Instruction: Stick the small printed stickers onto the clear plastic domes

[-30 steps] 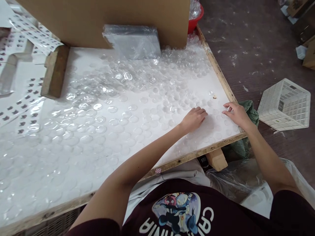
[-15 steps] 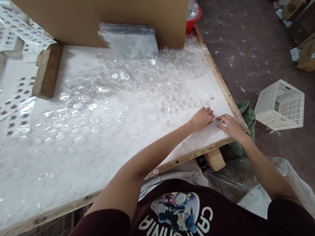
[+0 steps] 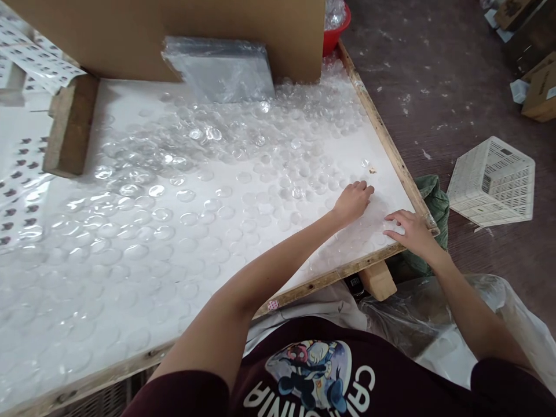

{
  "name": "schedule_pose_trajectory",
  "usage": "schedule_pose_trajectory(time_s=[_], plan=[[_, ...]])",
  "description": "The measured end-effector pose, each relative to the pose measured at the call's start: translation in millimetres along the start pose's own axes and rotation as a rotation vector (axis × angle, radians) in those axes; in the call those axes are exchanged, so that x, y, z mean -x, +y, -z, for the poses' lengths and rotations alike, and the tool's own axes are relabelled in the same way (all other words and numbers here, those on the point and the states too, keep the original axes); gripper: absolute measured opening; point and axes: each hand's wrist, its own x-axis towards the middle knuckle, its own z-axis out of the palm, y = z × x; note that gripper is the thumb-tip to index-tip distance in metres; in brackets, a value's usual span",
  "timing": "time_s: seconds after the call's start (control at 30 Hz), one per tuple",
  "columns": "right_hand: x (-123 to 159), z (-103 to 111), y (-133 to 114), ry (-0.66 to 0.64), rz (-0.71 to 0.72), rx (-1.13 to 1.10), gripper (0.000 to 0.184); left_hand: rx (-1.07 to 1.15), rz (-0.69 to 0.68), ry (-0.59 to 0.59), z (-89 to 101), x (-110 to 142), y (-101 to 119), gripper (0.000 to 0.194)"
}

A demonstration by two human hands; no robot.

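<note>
Clear, round plastic discs (image 3: pixel 186 196) lie in great number over the white tabletop (image 3: pixel 369 142). Toward the table's right corner, my left hand (image 3: pixel 354 204) is low over the surface with its fingers curled and pressed together. Whatever its fingertips hold, if anything, is hidden from view. To its right and closer to the corner is my right hand (image 3: pixel 412 233). Its thumb and forefinger are spread, with nothing visible between them. Small, pale discs lie on the table between and below both hands, too faint to separate. A tiny brown scrap (image 3: pixel 372 169) lies beyond my left hand.
A wooden edge (image 3: pixel 384 136) rims the table. At the back, a clear-wrapped pack (image 3: pixel 226 72) leans on a cardboard sheet (image 3: pixel 243 23) near a red basin (image 3: pixel 333 37). A wooden block (image 3: pixel 72 127) sits left. A white crate (image 3: pixel 493 185) lies on the floor.
My hands have moved apart: the left shifted slightly left and away from my body, the right slightly down. The right thumb and forefinger have spread wider. The whole view has shifted slightly.
</note>
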Motion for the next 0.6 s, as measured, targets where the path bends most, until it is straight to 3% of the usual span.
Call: schedule_pose_trajectory(time_s=[0.3,0.6], plan=[[-20,-8,0,0.072,-0.044,0.043,0.02,-0.096,-0.319,-0.012,-7.4,15,12,0.024],[-18,-8,1,0.041,-0.046,0.09,0.025,-0.121,-0.39,-0.045,-11.5,22,21,0.026]])
